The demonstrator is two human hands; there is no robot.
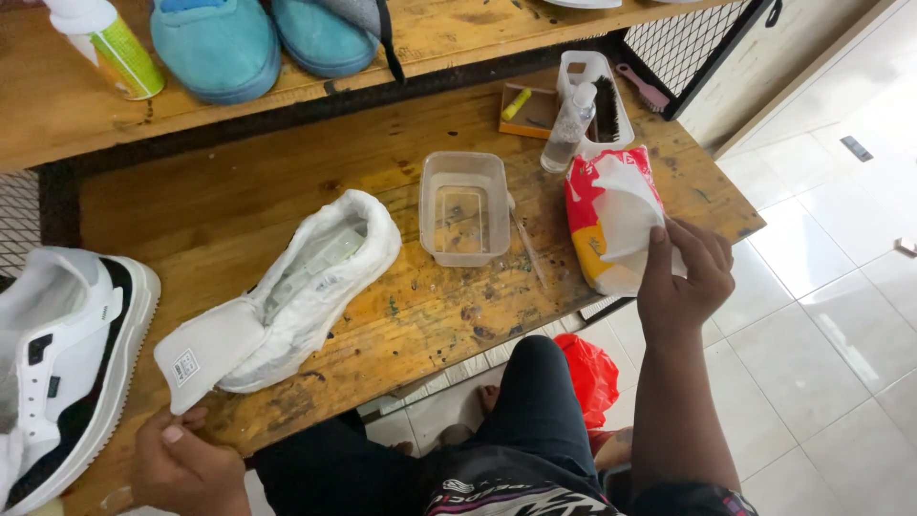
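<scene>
Wooden workbench (287, 191), head view: a white shoe (315, 277) wrapped in pale tissue lies near the front edge, its tongue (205, 354) folded out over that edge. Left hand (186, 468), at the front left corner, pinches the lower rim of the tongue between thumb and fingertips. Right hand (683, 277), at the front right corner, grasps a white tissue sheet (626, 215) drawn up from a red and yellow tissue pack (592, 248) that rests beside the right edge. Between shoe and pack stands a clear plastic tub (465, 207), with a thin stick (527, 248) lying just beside it. Behind the pack, toward the back right corner, a clear bottle (570, 127) stands against a white tray holding a dark brush (605, 110); a pink brush (650, 88) lies near the back edge. A second white and black sneaker (67, 354) overhangs the left edge. On the raised shelf (57, 105) behind sit two teal slippers (258, 38) and a green-labelled bottle (110, 48).
</scene>
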